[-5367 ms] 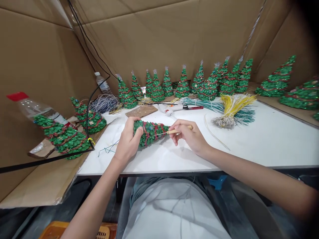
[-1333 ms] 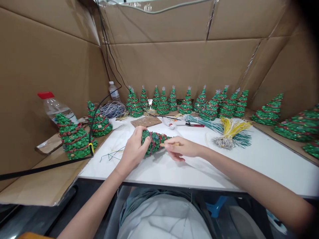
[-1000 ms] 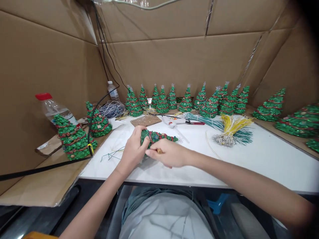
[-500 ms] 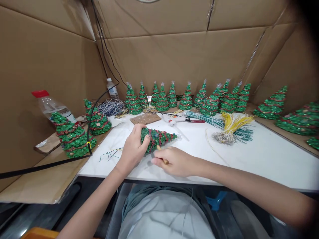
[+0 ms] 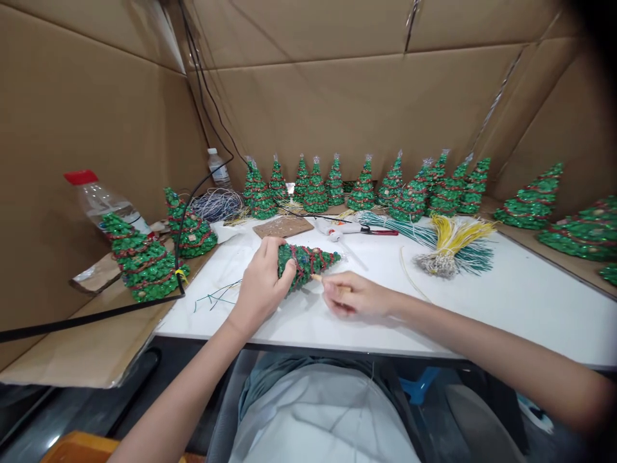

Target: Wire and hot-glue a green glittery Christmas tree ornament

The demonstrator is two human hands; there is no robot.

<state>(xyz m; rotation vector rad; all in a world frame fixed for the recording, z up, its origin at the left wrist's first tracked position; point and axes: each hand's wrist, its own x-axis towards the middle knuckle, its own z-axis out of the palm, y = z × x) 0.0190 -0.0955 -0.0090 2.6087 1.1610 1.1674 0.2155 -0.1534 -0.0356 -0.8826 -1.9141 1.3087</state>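
Observation:
A small green Christmas tree (image 5: 311, 260) with red garland lies on its side over the white table (image 5: 299, 321), its tip pointing right. My left hand (image 5: 266, 276) is wrapped round the tree's base end, thumb on the near side. In my right hand (image 5: 354, 294) is a thin wooden stick (image 5: 317, 277), pinched between the fingers. Its pale tip points left and reaches the lower side of the tree; whether it touches I cannot tell. The rest of the stick is mostly hidden by my fingers.
Several finished-looking trees (image 5: 315, 186) stand along the back. A bundle of yellow and green wires (image 5: 448, 241) lies at right, near a glue gun (image 5: 337, 228) and a red-handled tool (image 5: 385, 232). At left are a brown cardboard piece (image 5: 283, 226), a black cable (image 5: 179, 244) and a red-capped bottle (image 5: 110, 206).
My right hand has moved right, drawing the stick back from the tree's side and turning it so its tip points left. The left hand still holds the tree, which has rotated slightly.

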